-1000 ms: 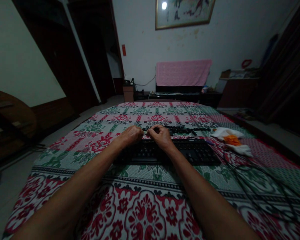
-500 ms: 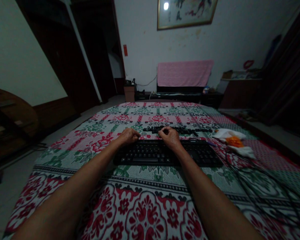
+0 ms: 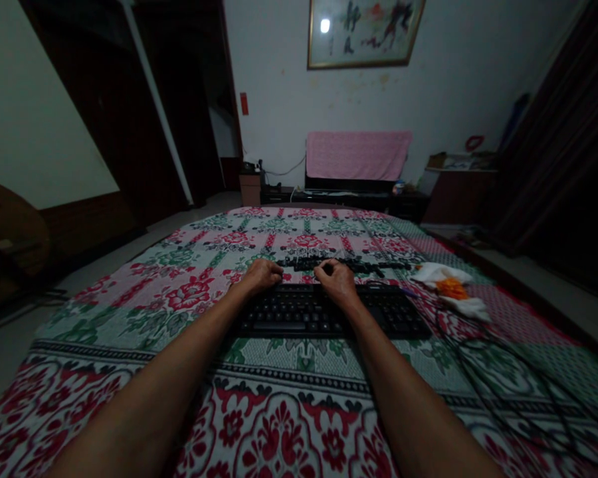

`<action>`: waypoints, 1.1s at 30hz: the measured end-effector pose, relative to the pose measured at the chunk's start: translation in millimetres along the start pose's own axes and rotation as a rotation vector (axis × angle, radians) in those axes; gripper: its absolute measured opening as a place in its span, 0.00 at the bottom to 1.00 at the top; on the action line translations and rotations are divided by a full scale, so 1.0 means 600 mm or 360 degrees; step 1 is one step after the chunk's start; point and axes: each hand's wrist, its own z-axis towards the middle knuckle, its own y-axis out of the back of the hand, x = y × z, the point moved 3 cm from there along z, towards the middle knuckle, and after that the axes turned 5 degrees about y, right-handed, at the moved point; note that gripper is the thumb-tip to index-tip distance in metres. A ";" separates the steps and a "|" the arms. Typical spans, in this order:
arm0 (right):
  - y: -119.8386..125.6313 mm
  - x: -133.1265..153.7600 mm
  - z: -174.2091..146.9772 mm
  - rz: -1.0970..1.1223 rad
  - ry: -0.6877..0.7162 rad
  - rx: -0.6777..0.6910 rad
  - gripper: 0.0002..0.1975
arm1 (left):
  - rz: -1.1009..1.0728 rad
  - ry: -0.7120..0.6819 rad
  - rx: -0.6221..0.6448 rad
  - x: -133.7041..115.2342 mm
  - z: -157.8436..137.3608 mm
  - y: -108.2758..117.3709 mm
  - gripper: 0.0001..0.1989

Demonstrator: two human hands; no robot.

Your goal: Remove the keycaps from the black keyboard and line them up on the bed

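Note:
A black computer keyboard lies flat on the patterned cloth in front of me. At its far left edge is my left hand, its fingers curled and pressed together, close to the left end of a row of small black pieces. My right hand is above the keyboard's far edge, thumb and forefinger pinched together. Anything in either pinch is too small and dark to make out. The small black pieces, which look like loose keycaps, lie strung out just beyond the keyboard, partly hidden behind my right hand.
White tissue with an orange item lies right of the keyboard. Black cables loop over the cloth at the right. Beyond the table stands a screen draped with a pink towel. A round wooden tabletop is at far left.
The view has shifted slightly up and to the right. My left hand has moved a little rightward toward the black pieces; my right hand keeps its pinch over the keyboard's far edge.

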 end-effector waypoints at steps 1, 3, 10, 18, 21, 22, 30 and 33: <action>0.000 0.000 0.000 0.0001 0.0007 0.0004 0.11 | 0.0006 -0.0007 -0.0010 -0.004 0.003 -0.003 0.13; -0.001 0.000 -0.001 -0.0003 0.0015 0.0012 0.11 | 0.0030 -0.0023 -0.0007 -0.007 0.008 -0.009 0.13; -0.003 -0.004 -0.001 0.0009 0.0006 0.0003 0.11 | 0.0035 0.0088 0.0102 0.021 0.026 -0.024 0.14; -0.004 -0.011 0.000 0.0035 -0.0009 0.0003 0.11 | -0.0035 0.0169 0.0164 0.028 0.028 -0.022 0.11; -0.003 -0.011 0.000 0.0026 -0.0014 -0.0004 0.11 | 0.0008 0.0142 0.0192 0.024 0.028 -0.020 0.11; -0.002 -0.011 0.000 0.0013 -0.0018 -0.0003 0.11 | 0.0038 0.0132 0.0202 0.022 0.029 -0.020 0.11; -0.001 -0.007 0.000 -0.0020 -0.0040 0.0016 0.11 | 0.0110 0.0129 0.0105 -0.006 0.046 -0.023 0.13; 0.000 -0.007 0.000 -0.0025 -0.0058 0.0019 0.11 | 0.0122 0.0162 0.0060 -0.017 0.053 -0.028 0.13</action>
